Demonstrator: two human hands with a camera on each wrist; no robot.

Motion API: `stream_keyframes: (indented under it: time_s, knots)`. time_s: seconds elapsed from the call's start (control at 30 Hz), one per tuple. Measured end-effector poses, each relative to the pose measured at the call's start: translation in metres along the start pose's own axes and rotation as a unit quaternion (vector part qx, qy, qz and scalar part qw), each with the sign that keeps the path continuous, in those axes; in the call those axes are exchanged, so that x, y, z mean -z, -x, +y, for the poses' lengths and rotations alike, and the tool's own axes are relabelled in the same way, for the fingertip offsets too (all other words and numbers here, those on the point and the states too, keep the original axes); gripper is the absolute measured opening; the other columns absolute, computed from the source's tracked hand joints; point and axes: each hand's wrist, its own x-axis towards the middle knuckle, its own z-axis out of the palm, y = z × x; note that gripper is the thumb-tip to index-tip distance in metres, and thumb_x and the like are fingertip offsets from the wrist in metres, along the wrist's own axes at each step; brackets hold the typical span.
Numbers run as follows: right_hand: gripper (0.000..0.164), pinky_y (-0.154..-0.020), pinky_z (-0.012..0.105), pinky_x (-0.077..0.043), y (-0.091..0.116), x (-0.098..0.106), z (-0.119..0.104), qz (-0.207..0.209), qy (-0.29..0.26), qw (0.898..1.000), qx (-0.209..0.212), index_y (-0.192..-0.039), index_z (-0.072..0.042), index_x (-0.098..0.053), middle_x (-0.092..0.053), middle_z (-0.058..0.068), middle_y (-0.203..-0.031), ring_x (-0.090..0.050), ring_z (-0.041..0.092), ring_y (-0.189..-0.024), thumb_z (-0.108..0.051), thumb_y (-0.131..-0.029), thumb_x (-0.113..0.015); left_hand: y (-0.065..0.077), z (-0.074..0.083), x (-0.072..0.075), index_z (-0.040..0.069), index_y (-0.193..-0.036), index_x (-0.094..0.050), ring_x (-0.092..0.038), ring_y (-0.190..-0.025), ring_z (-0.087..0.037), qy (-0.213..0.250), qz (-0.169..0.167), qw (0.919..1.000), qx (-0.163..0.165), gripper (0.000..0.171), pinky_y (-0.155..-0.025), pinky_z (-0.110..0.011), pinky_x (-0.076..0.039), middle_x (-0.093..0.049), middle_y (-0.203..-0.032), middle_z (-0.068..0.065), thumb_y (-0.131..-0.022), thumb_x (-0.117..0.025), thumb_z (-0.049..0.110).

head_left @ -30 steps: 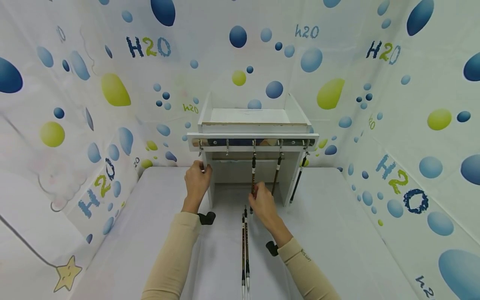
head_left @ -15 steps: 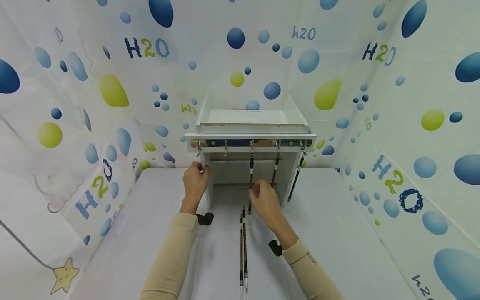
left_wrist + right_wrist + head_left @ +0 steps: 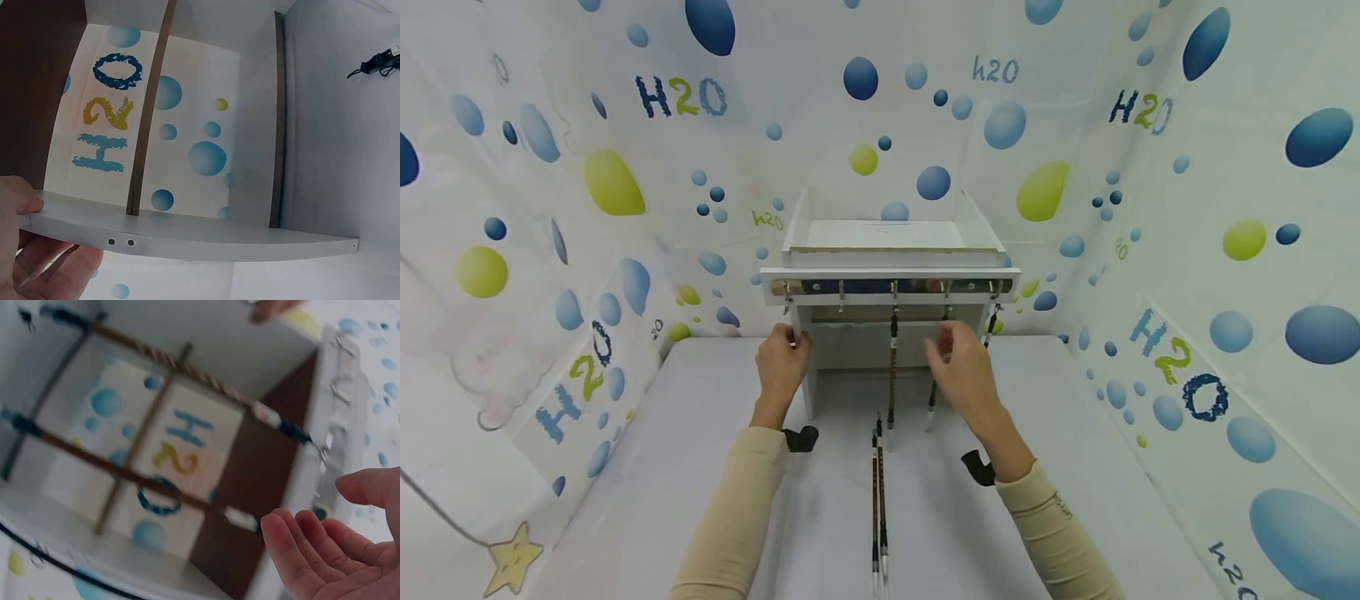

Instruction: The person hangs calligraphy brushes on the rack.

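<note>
Left hand (image 3: 782, 365) pinches rack (image 3: 880, 273) by its left panel (image 3: 206, 242); right hand (image 3: 967, 367), fingers parted, looks empty beside brush (image 3: 932, 404) under rack's front: best brace firmly, settle brush lightly.

On the white wall covering (image 3: 808, 50) in the head view stands large "H2O" lettering (image 3: 681, 97) at upper left, upper right and lower at both sides, with smaller "h2O" writing (image 3: 996, 70) at upper right.

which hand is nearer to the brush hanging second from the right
Right. The right hand is close by the upper part of the brush, contact unclear; the left hand is farther off, gripping the rack's left side panel.
</note>
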Motion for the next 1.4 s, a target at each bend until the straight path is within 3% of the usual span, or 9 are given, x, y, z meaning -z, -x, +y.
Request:
stream_keyframes:
  time_s: [0.33, 0.57, 0.8, 1.03, 1.4]
  knots:
    - [0.031, -0.074, 0.044, -0.059, -0.036, 0.054, 0.008, 0.074, 0.011, 0.997, 0.015, -0.12, 0.009, -0.059, -0.067, 0.022, -0.103, -0.069, 0.033, -0.089, -0.01, -0.096, -0.063, 0.0, -0.004, -0.001, -0.007, -0.097, -0.066, -0.072, -0.083, -0.042, -0.005, 0.004, 0.9999, -0.01, 0.025, -0.075, -0.057, -0.054, -0.073, -0.093, -0.026, -0.093, -0.063, 0.017]
    - [0.029, -0.078, 0.047, -0.056, -0.053, 0.078, 0.027, 0.125, 0.03, 0.992, -0.004, -0.118, 0.011, -0.059, -0.062, 0.026, -0.107, -0.064, 0.038, -0.096, -0.009, -0.097, -0.062, 0.002, -0.004, -0.001, -0.006, -0.097, -0.066, -0.072, -0.086, -0.042, 0.0, 0.003, 1.0, 0.0, 0.025, -0.077, -0.057, -0.053, -0.074, -0.094, -0.025, -0.092, -0.064, 0.018]
    - [0.03, -0.083, 0.049, -0.054, -0.066, 0.081, 0.053, 0.116, 0.033, 0.992, -0.025, -0.122, 0.01, -0.059, -0.058, 0.027, -0.119, -0.061, 0.04, -0.103, -0.009, -0.098, -0.06, 0.001, -0.001, 0.001, -0.007, -0.098, -0.067, -0.072, -0.087, -0.042, -0.003, 0.0, 1.0, 0.007, 0.025, -0.078, -0.057, -0.054, -0.074, -0.095, -0.026, -0.092, -0.064, 0.018]
    - [0.028, -0.081, 0.047, -0.054, -0.07, 0.072, 0.071, 0.112, 0.032, 0.993, 0.014, -0.122, 0.006, -0.064, -0.06, 0.024, -0.124, -0.063, 0.038, -0.1, -0.008, -0.098, -0.062, 0.0, -0.002, 0.0, -0.007, -0.098, -0.066, -0.072, -0.087, -0.042, 0.004, -0.002, 1.0, 0.003, 0.026, -0.078, -0.057, -0.054, -0.074, -0.095, -0.026, -0.093, -0.064, 0.018]
    - [0.025, -0.08, 0.04, -0.055, -0.077, 0.066, 0.084, 0.163, 0.022, 0.985, 0.054, -0.111, 0.006, -0.071, -0.067, 0.02, -0.115, -0.067, 0.036, -0.095, -0.012, -0.094, -0.067, 0.0, 0.0, -0.001, -0.007, -0.1, -0.066, -0.073, -0.088, -0.041, 0.011, -0.003, 0.9998, 0.016, 0.027, -0.081, -0.057, -0.053, -0.074, -0.096, -0.026, -0.094, -0.063, 0.019]
